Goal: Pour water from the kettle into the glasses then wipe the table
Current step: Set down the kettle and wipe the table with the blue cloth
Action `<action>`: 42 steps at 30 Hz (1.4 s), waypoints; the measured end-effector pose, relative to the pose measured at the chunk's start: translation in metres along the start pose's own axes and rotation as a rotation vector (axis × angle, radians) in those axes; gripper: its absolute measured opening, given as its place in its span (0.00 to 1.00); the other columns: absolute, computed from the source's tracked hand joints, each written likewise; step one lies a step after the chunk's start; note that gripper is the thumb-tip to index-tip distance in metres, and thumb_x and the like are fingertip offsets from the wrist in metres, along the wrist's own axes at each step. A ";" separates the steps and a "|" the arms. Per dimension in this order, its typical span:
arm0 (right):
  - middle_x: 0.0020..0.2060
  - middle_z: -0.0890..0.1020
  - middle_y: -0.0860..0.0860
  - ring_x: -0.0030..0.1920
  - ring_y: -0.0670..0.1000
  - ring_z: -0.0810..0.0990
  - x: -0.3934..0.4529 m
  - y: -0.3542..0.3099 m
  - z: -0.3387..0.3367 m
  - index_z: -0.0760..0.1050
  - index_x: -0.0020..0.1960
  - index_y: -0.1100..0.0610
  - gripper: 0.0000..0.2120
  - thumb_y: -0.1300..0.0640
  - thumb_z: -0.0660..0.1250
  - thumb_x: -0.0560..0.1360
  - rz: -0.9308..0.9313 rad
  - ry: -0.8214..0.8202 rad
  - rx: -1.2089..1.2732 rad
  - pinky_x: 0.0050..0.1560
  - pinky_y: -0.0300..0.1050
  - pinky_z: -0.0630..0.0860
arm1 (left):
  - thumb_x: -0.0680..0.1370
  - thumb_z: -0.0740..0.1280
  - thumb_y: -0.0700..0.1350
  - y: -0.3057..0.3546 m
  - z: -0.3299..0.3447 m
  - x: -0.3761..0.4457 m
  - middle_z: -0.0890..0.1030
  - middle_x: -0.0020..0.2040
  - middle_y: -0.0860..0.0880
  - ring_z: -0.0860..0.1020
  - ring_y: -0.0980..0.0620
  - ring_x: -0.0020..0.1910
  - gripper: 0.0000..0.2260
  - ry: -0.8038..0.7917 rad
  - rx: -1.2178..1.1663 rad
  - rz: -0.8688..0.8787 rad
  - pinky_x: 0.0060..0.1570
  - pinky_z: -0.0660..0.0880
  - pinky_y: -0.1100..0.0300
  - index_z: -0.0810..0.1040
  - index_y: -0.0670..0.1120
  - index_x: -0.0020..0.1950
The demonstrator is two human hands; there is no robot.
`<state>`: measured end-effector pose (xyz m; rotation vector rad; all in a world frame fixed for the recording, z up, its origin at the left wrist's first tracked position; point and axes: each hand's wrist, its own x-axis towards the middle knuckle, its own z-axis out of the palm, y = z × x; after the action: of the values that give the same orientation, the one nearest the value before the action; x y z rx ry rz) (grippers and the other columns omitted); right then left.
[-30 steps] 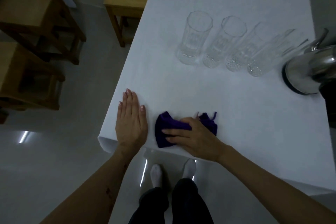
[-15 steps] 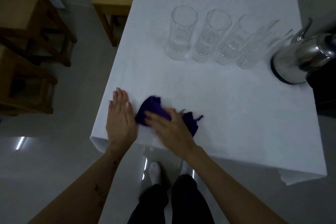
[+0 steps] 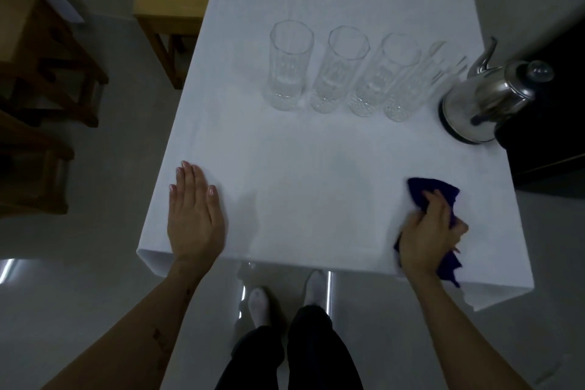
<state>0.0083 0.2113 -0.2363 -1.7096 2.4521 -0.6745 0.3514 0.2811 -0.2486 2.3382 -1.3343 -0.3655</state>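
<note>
My right hand (image 3: 425, 233) grip holds the purple cloth (image 3: 443, 196) on the near right surface (image 3: 316, 168); left hand (image 3: 194, 215) flat, fingers spread open, near left edge

A matt white cloth-covered table (image 3: 316, 168) is showing a smooth, faintly grained surface, its covering folding softly over the near edge. Four tall clear cut-glass tumblers (image 3: 343, 70), standing beyond the table's middle, are catching light on smooth upper walls and knobbly patterned bases. Just right of the tumblers, a polished stainless-steel kettle (image 3: 484, 101) is gleaming mirror-bright, with a glossy knob on its lid and a dull black base ring. Near the table's front right corner, a soft, fuzzy dark purple cloth (image 3: 421, 188) is bunching matt and frayed. Left of the table, wooden stools (image 3: 167, 0) are looking satin-smooth, and the grey floor (image 3: 110, 263) is reflecting glossily.
</note>
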 end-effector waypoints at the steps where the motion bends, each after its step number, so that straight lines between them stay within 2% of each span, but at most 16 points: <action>1: 0.67 0.77 0.61 0.58 0.69 0.71 0.003 -0.019 0.010 0.75 0.65 0.64 0.16 0.68 0.59 0.79 0.085 0.035 0.012 0.55 0.63 0.71 | 0.82 0.38 0.54 0.000 0.000 0.000 0.50 0.80 0.46 0.47 0.54 0.78 0.28 -0.002 0.005 -0.001 0.77 0.43 0.57 0.50 0.41 0.79; 3: 0.65 0.78 0.63 0.55 0.72 0.74 0.003 -0.062 0.030 0.76 0.62 0.65 0.17 0.67 0.56 0.77 0.104 0.021 0.020 0.52 0.64 0.74 | 0.82 0.39 0.54 0.000 0.001 0.000 0.50 0.80 0.46 0.47 0.53 0.79 0.28 -0.004 0.016 -0.002 0.77 0.43 0.56 0.50 0.41 0.79; 5: 0.64 0.80 0.61 0.52 0.70 0.75 -0.013 -0.100 0.046 0.79 0.59 0.63 0.21 0.63 0.53 0.73 -0.042 -0.024 0.016 0.52 0.61 0.71 | 0.82 0.40 0.53 -0.001 0.001 0.000 0.50 0.80 0.46 0.47 0.52 0.79 0.27 -0.003 0.022 0.004 0.77 0.43 0.56 0.50 0.41 0.78; 7: 0.66 0.79 0.58 0.54 0.64 0.72 -0.047 -0.124 0.054 0.80 0.61 0.60 0.22 0.62 0.54 0.73 -0.398 -0.136 0.025 0.55 0.57 0.67 | 0.82 0.40 0.53 -0.002 0.001 0.000 0.51 0.80 0.45 0.48 0.52 0.79 0.27 -0.001 0.017 0.012 0.77 0.44 0.55 0.51 0.40 0.78; 10: 0.67 0.79 0.55 0.56 0.61 0.75 -0.082 -0.115 0.043 0.79 0.63 0.59 0.17 0.65 0.59 0.77 -1.038 -0.389 0.130 0.56 0.54 0.72 | 0.82 0.40 0.53 -0.004 0.000 0.000 0.52 0.80 0.45 0.48 0.52 0.79 0.27 -0.003 0.008 0.022 0.77 0.44 0.54 0.51 0.40 0.78; 12: 0.67 0.79 0.54 0.57 0.60 0.75 -0.074 -0.089 0.026 0.77 0.64 0.58 0.15 0.66 0.61 0.79 -1.220 -0.393 0.191 0.55 0.57 0.75 | 0.82 0.40 0.53 -0.004 0.000 -0.001 0.51 0.80 0.45 0.48 0.52 0.79 0.27 -0.008 0.012 0.026 0.77 0.43 0.56 0.51 0.41 0.78; 14: 0.66 0.79 0.55 0.60 0.58 0.73 -0.052 -0.061 0.012 0.75 0.66 0.60 0.17 0.69 0.57 0.80 -1.034 -0.267 0.226 0.60 0.56 0.72 | 0.82 0.40 0.53 -0.003 0.000 -0.001 0.51 0.80 0.45 0.48 0.52 0.79 0.27 -0.006 0.020 0.023 0.77 0.43 0.55 0.51 0.40 0.78; 17: 0.59 0.80 0.63 0.56 0.59 0.70 0.008 -0.027 0.006 0.74 0.68 0.63 0.23 0.73 0.57 0.76 -0.274 0.027 0.208 0.60 0.49 0.67 | 0.83 0.41 0.52 -0.002 0.001 0.000 0.53 0.79 0.44 0.49 0.50 0.79 0.27 0.003 0.028 0.026 0.77 0.45 0.54 0.52 0.39 0.78; 19: 0.64 0.76 0.66 0.59 0.67 0.70 0.054 -0.018 0.011 0.70 0.69 0.66 0.20 0.70 0.55 0.78 0.118 0.148 0.084 0.60 0.58 0.66 | 0.83 0.42 0.51 -0.002 0.000 -0.001 0.53 0.79 0.43 0.50 0.50 0.79 0.26 0.010 0.030 0.025 0.77 0.45 0.54 0.53 0.39 0.78; 21: 0.72 0.69 0.66 0.67 0.72 0.66 0.085 -0.024 0.017 0.67 0.72 0.66 0.20 0.67 0.53 0.81 0.341 0.090 -0.043 0.62 0.60 0.63 | 0.83 0.42 0.51 -0.002 0.001 -0.001 0.53 0.79 0.44 0.50 0.50 0.79 0.26 0.015 0.031 0.020 0.77 0.45 0.54 0.53 0.39 0.78; 23: 0.76 0.63 0.63 0.73 0.71 0.59 0.097 -0.042 0.028 0.64 0.74 0.64 0.21 0.65 0.54 0.82 0.391 0.003 -0.117 0.63 0.60 0.63 | 0.83 0.42 0.51 -0.001 0.001 0.000 0.52 0.79 0.44 0.49 0.51 0.79 0.26 0.012 0.029 0.014 0.77 0.44 0.55 0.52 0.39 0.78; 26: 0.77 0.62 0.62 0.73 0.71 0.58 0.088 -0.079 0.049 0.64 0.74 0.63 0.22 0.65 0.57 0.80 0.320 -0.054 -0.169 0.62 0.60 0.65 | 0.82 0.41 0.52 0.000 0.000 -0.001 0.52 0.79 0.45 0.48 0.52 0.78 0.27 0.008 0.017 0.017 0.77 0.44 0.55 0.51 0.40 0.78; 30: 0.76 0.64 0.61 0.70 0.68 0.64 0.049 -0.142 0.070 0.64 0.75 0.62 0.23 0.64 0.57 0.80 0.160 -0.084 -0.150 0.58 0.59 0.68 | 0.83 0.41 0.52 0.000 -0.001 -0.001 0.53 0.79 0.44 0.49 0.52 0.78 0.27 0.023 0.003 0.015 0.77 0.45 0.54 0.53 0.40 0.78; 34: 0.75 0.68 0.60 0.67 0.69 0.68 -0.001 -0.202 0.087 0.68 0.73 0.61 0.26 0.66 0.63 0.76 -0.015 -0.155 -0.082 0.57 0.60 0.72 | 0.82 0.40 0.52 0.001 -0.001 -0.001 0.54 0.79 0.44 0.49 0.52 0.78 0.27 0.026 0.001 0.018 0.77 0.45 0.55 0.53 0.39 0.78; 38: 0.67 0.77 0.62 0.57 0.71 0.75 -0.040 -0.233 0.094 0.76 0.67 0.62 0.26 0.69 0.70 0.69 -0.514 -0.299 0.010 0.49 0.61 0.76 | 0.82 0.40 0.53 -0.001 -0.001 0.000 0.52 0.79 0.45 0.48 0.53 0.78 0.28 0.012 0.006 0.015 0.77 0.44 0.56 0.53 0.41 0.78; 42: 0.66 0.79 0.58 0.54 0.63 0.71 -0.050 -0.204 0.078 0.78 0.66 0.62 0.21 0.65 0.63 0.74 -1.103 -0.441 0.124 0.51 0.58 0.76 | 0.82 0.40 0.53 -0.003 0.000 0.000 0.49 0.80 0.48 0.45 0.56 0.78 0.27 -0.009 0.006 -0.002 0.77 0.44 0.56 0.49 0.43 0.79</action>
<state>0.2290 0.1750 -0.2356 -2.6932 1.0274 -0.3893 0.3537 0.2830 -0.2501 2.3461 -1.3390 -0.3736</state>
